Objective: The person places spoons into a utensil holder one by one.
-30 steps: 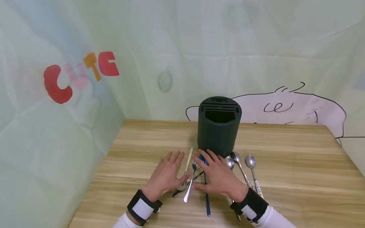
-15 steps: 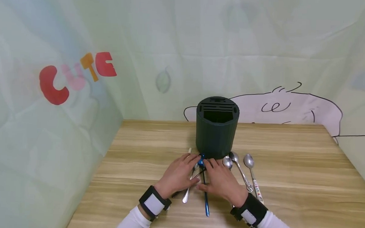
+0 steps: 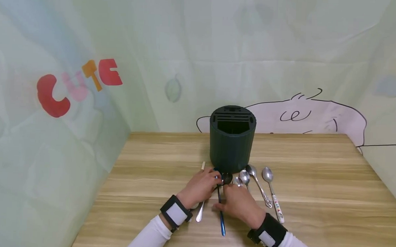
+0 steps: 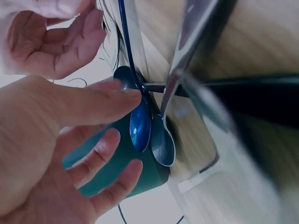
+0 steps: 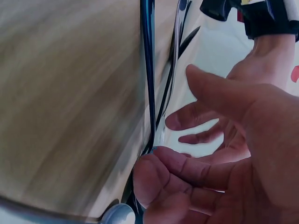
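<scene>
My left hand (image 3: 199, 187) reaches over the cutlery in front of a dark utensil holder (image 3: 229, 152). Its thumb tip overlaps the neck of a blue spoon (image 4: 140, 128) in the left wrist view, with its other fingers spread and bent. A silver utensil (image 3: 199, 212) lies partly beneath this hand. My right hand (image 3: 241, 205) is low on the other side of the blue spoon's handle (image 5: 148, 70), its fingers loosely curled and its thumb apart from them. Between the hands shows a dark spoon bowl (image 3: 227, 178). Neither hand visibly grips anything.
Right of my right hand lie several silver spoons, one with a patterned white handle (image 3: 278, 209). A pale-handled utensil (image 3: 203, 165) points toward the holder on the left. The wooden table (image 3: 313, 193) ends at a printed cloth backdrop (image 3: 153, 82).
Both hands have drawn in toward the blue spoon, the left moving right. The right hand's fingers have pulled back and curled. The dark spoon bowl is now visible between the hands.
</scene>
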A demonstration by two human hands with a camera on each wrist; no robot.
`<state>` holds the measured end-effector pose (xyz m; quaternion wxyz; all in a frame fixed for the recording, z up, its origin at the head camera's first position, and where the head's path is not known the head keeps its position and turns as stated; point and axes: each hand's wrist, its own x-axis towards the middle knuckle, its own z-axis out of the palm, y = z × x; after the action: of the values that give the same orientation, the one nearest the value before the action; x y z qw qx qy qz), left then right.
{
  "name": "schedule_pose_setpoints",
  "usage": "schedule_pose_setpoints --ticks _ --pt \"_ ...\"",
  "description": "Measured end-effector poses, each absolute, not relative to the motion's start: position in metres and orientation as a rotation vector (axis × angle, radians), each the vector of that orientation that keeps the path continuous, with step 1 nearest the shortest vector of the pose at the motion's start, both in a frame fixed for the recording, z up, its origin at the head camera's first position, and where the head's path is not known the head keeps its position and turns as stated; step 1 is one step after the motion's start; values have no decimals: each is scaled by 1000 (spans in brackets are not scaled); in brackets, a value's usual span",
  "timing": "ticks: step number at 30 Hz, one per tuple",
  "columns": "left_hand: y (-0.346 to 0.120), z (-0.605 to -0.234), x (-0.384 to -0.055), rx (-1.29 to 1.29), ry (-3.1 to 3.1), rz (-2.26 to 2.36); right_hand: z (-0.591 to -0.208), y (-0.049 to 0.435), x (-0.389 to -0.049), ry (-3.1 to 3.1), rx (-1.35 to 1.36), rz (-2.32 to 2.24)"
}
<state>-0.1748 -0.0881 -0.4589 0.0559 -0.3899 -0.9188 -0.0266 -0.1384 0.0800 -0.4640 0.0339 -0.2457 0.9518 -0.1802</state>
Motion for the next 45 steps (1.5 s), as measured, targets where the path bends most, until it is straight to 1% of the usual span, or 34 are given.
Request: schedule_pose_setpoints --ticks 6,16,24,32,40,45 --pt "-82 -461 -179 -1259 -2807 -23 -469 80 -134 2879 -735 -609" --pt "-80 -465 -182 -1270 -2811 19 -472 83 -130 2854 -750 -565" --pt "-82 -462 -183 -1284 -2763 17 -471 86 -131 2876 -694 -566" --pt "-86 -448 -180 -1256 -2704 23 -468 90 -133 2944 -789 -649" --pt "-89 -430 -177 -1240 -2556 69 -460 95 -140 2864 -880 -874" --pt "-89 -414 -176 -1190 -2463 -135 -452 99 -143 2946 -930 -975"
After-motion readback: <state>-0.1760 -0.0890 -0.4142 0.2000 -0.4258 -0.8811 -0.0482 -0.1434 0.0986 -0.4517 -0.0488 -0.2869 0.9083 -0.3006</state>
